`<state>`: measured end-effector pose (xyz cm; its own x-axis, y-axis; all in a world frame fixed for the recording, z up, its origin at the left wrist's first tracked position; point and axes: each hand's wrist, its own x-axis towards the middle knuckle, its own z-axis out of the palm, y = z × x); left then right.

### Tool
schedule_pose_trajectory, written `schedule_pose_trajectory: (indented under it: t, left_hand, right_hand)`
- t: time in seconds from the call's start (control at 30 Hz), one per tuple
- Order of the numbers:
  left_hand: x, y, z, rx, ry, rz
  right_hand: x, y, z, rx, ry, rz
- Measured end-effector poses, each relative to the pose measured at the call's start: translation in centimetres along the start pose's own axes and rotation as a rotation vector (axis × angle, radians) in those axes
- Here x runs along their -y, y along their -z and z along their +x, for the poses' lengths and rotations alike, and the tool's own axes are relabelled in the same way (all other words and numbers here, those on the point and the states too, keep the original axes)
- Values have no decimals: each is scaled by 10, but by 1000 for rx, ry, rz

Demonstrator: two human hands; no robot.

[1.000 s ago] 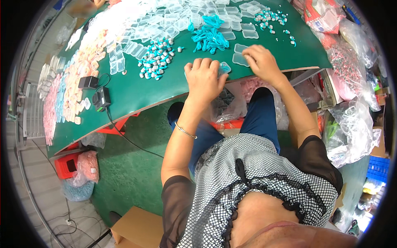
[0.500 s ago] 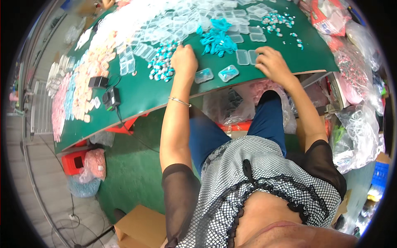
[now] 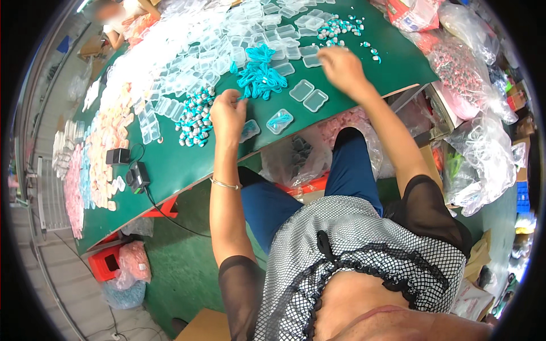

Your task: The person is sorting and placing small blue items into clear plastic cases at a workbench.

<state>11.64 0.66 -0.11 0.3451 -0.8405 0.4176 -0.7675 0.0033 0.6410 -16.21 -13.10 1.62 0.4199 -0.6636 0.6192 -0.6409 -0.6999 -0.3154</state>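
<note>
My left hand (image 3: 228, 116) is closed in a pinch at the right edge of a pile of grey-and-blue earplugs (image 3: 196, 116). A bit of teal shows at its fingertips, too small to make out. Beside it lies a bundle of teal cords (image 3: 261, 77). My right hand (image 3: 344, 71) reaches farther out, its fingers bent together near a second group of earplugs (image 3: 341, 28); its fingertips are partly hidden. An open clear plastic case (image 3: 314, 100) lies between my hands. Nearer the table edge sits a clear case with teal cord inside (image 3: 279, 121), and another filled case (image 3: 249, 131) is by my left wrist.
Many clear cases (image 3: 193, 74) cover the far part of the green table (image 3: 170, 165). Peach pieces (image 3: 111, 148) and a black device with a cable (image 3: 137, 177) lie left. Plastic bags (image 3: 483, 165) crowd the right side. Another person (image 3: 116, 25) is at far left.
The whole view has shifted, so the table sits lower and farther left. My right hand has moved away from the open case toward the far earplugs. My left hand stays beside the near pile.
</note>
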Motion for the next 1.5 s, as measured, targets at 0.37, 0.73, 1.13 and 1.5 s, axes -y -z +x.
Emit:
schedule_pose_trajectory:
  t: [0.37,0.73,1.13,1.5]
  left_hand:
    - [-100,-51,-45,165,30,-261]
    - [-110,-87,-44,-19,-245,157]
    - [-108,-78,-56,14,-296,278]
    - [-97,-66,-63,23,-326,250]
  right_hand:
    - [-76,-17,24,-72,148,-355]
    - [7,14,-46,287,143,343]
    - [19,-16,-2,236,130,348]
    - [40,-56,16,335,-49,127]
